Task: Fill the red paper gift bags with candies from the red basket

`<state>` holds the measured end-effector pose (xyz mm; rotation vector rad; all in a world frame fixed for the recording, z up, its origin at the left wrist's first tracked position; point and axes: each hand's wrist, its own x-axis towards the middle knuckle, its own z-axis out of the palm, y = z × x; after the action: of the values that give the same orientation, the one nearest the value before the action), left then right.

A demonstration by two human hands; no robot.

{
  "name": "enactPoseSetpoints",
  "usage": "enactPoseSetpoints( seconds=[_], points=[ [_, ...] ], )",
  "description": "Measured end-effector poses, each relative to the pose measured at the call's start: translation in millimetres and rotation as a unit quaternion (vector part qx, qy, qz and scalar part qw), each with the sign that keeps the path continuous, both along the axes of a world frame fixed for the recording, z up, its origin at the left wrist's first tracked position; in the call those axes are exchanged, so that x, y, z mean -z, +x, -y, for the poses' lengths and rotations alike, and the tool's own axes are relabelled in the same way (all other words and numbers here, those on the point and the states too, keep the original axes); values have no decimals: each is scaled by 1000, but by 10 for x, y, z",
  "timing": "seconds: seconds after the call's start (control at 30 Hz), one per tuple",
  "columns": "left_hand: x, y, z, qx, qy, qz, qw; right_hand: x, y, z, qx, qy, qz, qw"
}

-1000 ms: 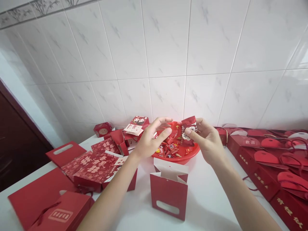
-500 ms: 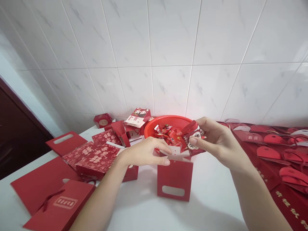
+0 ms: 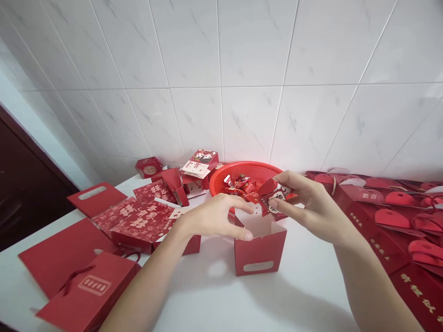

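A small red paper gift box (image 3: 260, 253) with an oval window low on its front stands on the white table, its top open. My left hand (image 3: 216, 216) is around the box's upper left edge, thumb at the front and index finger across the far side. In my right hand (image 3: 306, 203), pinched between thumb and fingers, is a red candy packet (image 3: 275, 203) with a white label. The packet is just above the box's far right rim. Behind the box, a red plastic basket (image 3: 228, 173) holds several wrapped candies (image 3: 242, 184).
Flattened and folded red boxes (image 3: 138, 216) cover the table's left side, with a red bag with a cord handle (image 3: 93, 286) in front. A panda-printed box (image 3: 200, 161) stands by the tiled wall. Rows of red gift boxes (image 3: 391, 244) fill the right side.
The packet has come lower and closer to the box opening with my right hand. The box now leans so that more of its inside shows. The view has shifted slightly.
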<state>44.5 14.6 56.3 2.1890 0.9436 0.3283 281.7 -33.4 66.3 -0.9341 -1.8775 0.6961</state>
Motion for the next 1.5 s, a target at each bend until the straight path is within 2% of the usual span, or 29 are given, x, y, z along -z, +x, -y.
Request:
enactPoseSetpoints(
  seconds=[0.13,0.27,0.43,0.57,0.7,0.9,1.1,1.23,1.5],
  points=[
    [-15,-3,18,-2,14,-8,1000,-18,18,24,-13,-22,61,998],
    [-1,-9,-8,1,17,-2,1000,-23,10,28,9,-32,90,995],
    [16,-8,-29,-9,18,-11,1000,-27,-22,24,10,-28,81,996],
    [22,-1,-29,-7,15,-3,1000,-29,-31,38,-5,-23,116,993],
    [33,-15,-37,-18,7,-12,1000,-25,-20,36,12,3,143,990],
    [30,-21,-46,-19,1,-15,1000,-16,-56,29,29,25,102,994],
    [-3,-1,-22,-6,-20,-1,1000,34,-133,-6,-21,-11,80,996],
    [-5,-7,-10,-20,-12,-8,1000,17,-94,6,35,32,87,995],
    [-10,7,18,19,31,-3,999,-16,84,1,97,39,136,985]
  ],
)
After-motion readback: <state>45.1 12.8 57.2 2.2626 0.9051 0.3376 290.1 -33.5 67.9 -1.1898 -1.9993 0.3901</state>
